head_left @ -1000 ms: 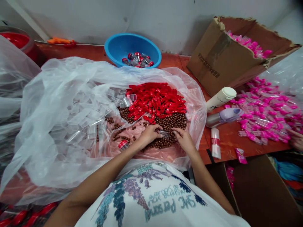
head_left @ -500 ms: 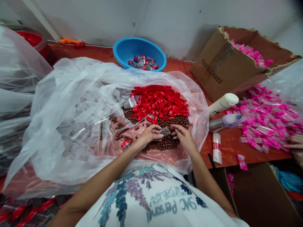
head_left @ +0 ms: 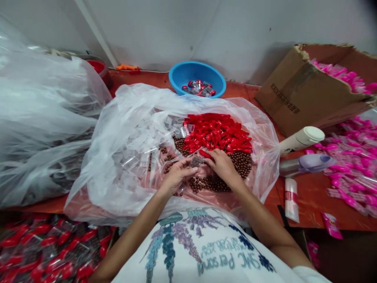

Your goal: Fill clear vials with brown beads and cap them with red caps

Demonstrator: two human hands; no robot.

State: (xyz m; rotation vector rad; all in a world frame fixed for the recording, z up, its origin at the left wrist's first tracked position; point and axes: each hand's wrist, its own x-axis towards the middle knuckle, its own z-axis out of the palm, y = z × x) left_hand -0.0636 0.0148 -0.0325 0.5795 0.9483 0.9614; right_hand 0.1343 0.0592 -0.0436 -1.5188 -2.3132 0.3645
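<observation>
My left hand point(head_left: 176, 175) pinches a small clear plastic tube point(head_left: 196, 161) with dark brown contents showing inside. My right hand point(head_left: 224, 166) is closed on a red plastic cap point(head_left: 205, 154) at the tube's upper right end; whether the cap is seated on it I cannot tell. Beneath and right of the hands lie loose brown beads point(head_left: 241, 163) on a clear plastic sheet. Just beyond them is a heap of red caps point(head_left: 219, 131). Clear tubes point(head_left: 132, 151) are piled to the left, partly under the sheet.
A blue basin point(head_left: 173, 78) with several red-capped tubes stands at the back. A cardboard box point(head_left: 277, 98), a white flask point(head_left: 300, 140), a steel bottle point(head_left: 290, 167) and pink-capped tubes point(head_left: 350, 173) occupy the right. Filled red-capped tubes point(head_left: 50, 247) lie at lower left; large plastic bags point(head_left: 44, 118) stand above.
My right hand now has a red cap and has come to the tube in my left hand. The tube now shows dark contents. The view has swung to the left.
</observation>
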